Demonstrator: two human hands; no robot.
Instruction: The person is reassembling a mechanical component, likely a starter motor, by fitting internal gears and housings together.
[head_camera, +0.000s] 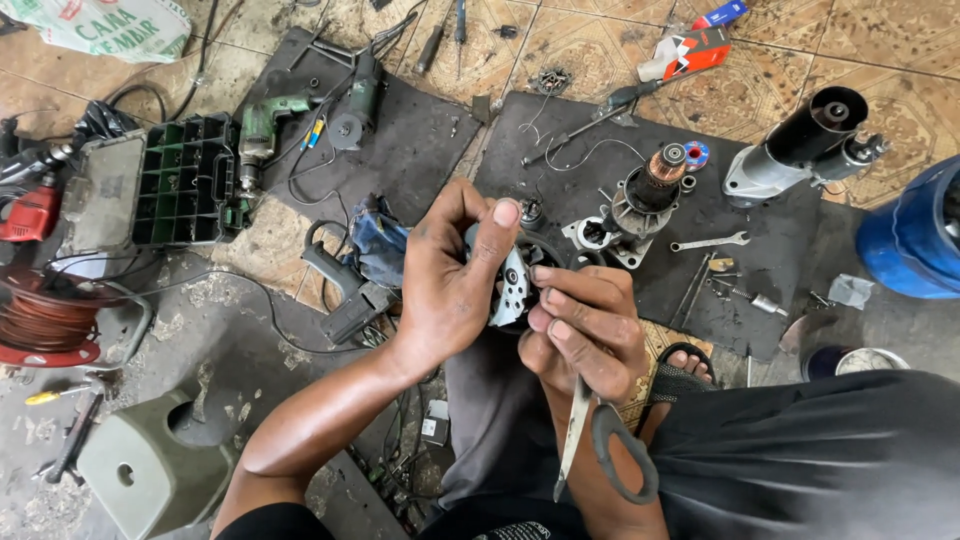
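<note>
My left hand grips a round grey metal motor part with holes in its face, thumb and fingers curled over its top edge. My right hand presses its fingertips against the same part from the right. Scissors with dark handles hang from that hand, blades pointing down toward my lap. Both hands are held above my knees, over a dark mat on the floor.
On the mat lie a motor armature with copper winding, a wrench, screws and a grey motor housing. A green drill, a black tool case, a red cable reel, a grey stool and a blue drum surround me.
</note>
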